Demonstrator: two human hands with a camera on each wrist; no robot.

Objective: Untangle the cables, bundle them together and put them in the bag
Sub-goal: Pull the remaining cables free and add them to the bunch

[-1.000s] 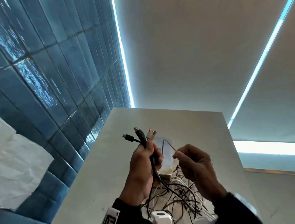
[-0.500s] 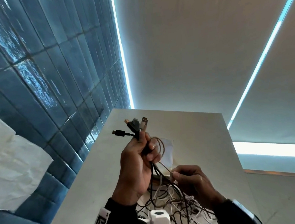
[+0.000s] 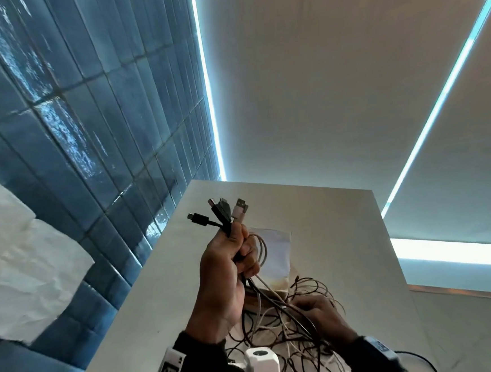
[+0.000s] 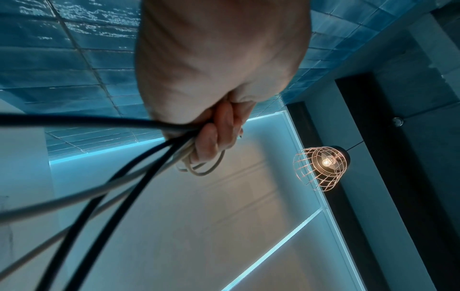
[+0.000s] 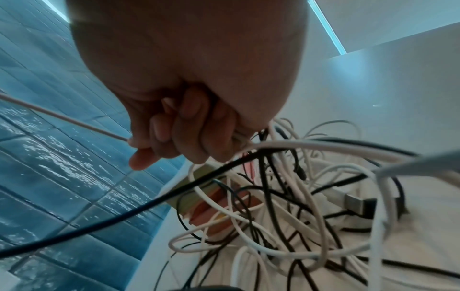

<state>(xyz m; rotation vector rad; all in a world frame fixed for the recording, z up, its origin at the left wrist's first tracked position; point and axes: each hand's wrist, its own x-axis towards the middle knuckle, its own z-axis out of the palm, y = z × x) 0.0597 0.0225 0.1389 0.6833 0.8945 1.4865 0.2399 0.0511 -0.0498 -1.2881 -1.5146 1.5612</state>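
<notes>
My left hand is raised above the table and grips several cables, black and white, with their plug ends fanning out above the fist and a pale loop beside the fingers. My right hand is lower, down at the tangled pile of black and white cables on the table, and pinches a thin white cable that runs up toward the left hand. A pale bag lies flat on the table behind the hands, partly hidden by them.
The pale table stretches away from me, its left edge along a blue tiled wall. A small stack of coloured pads lies under the tangle. White crumpled paper hangs at the left. A caged lamp hangs overhead.
The right hand has slid down along the thin cable from beside the left hand to the pile. The left hand has lifted its bunch a little higher, with a loop now beside its fingers.
</notes>
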